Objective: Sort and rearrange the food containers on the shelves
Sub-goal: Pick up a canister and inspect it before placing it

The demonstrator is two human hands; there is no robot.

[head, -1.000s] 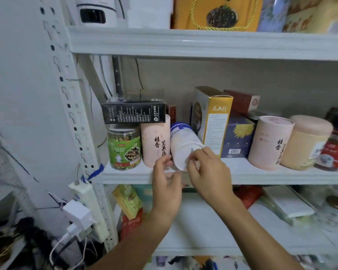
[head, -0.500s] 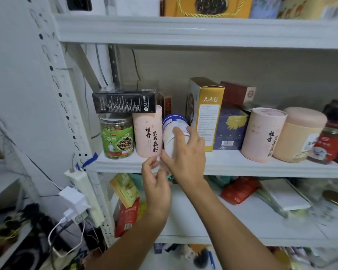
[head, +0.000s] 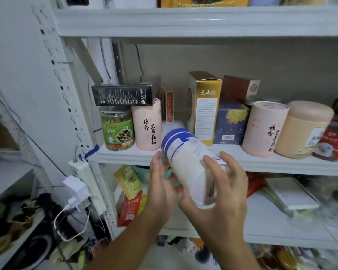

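A white jar with a blue lid (head: pixel 189 162) is tilted in the air in front of the middle shelf (head: pixel 281 164), lid pointing up and away. My right hand (head: pixel 220 193) grips its lower body, fingers curled round it. My left hand (head: pixel 160 184) touches the jar's left side with fingers nearly straight. On the shelf behind stand a green pea jar (head: pixel 117 129), a pink tube (head: pixel 147 125) with a black box (head: pixel 123 94) across both, a gold box (head: pixel 205 106), a navy box (head: pixel 230 123), a second pink tube (head: pixel 265 129), a beige tub (head: pixel 302 131) and a red jar (head: pixel 334 141).
A gap on the shelf lies between the left pink tube and the gold box. A power strip with plugs (head: pixel 86 184) hangs on the left upright. The lower shelf (head: pixel 271 221) holds red and yellow packets (head: pixel 130 193) and a white flat box (head: pixel 293 195).
The blue-lidded jar stood in the gap beside the left pink tube; now my right hand has pulled it off the shelf, tilted, toward me. My left hand moved up against its side.
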